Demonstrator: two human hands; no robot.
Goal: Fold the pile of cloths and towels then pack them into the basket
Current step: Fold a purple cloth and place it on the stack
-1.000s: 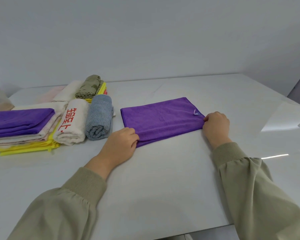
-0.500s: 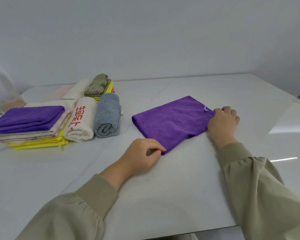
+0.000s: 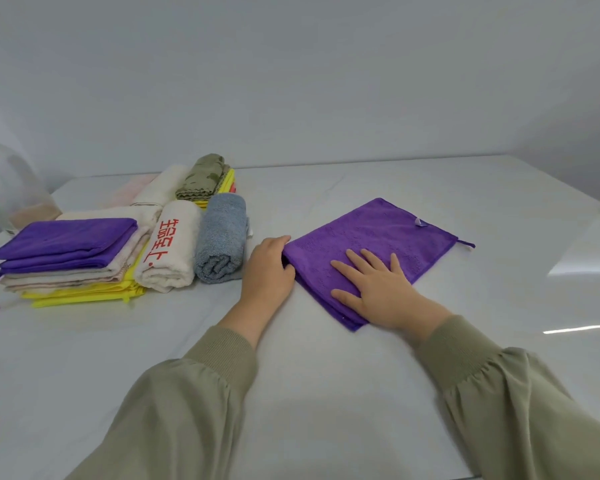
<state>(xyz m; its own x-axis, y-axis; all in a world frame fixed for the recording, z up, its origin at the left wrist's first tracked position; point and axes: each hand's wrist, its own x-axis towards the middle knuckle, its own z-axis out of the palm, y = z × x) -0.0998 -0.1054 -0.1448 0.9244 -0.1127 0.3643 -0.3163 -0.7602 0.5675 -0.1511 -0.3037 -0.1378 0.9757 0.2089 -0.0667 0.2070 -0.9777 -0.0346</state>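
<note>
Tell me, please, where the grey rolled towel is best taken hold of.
Probably round the middle of the grey rolled towel, from above, squeezing across the roll. It lies lengthwise, its spiral end facing the camera, with the white towel close beside it on one side. A mid-span squeeze should keep it from unrolling.

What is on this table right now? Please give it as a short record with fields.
Work piece: purple cloth, folded, lying on the table
Left hand: grips the cloth's left corner
Right hand: flat on the cloth, fingers spread
Stack: folded and rolled towels, to the left of the cloth and apart from it
Basket: not in view
</note>
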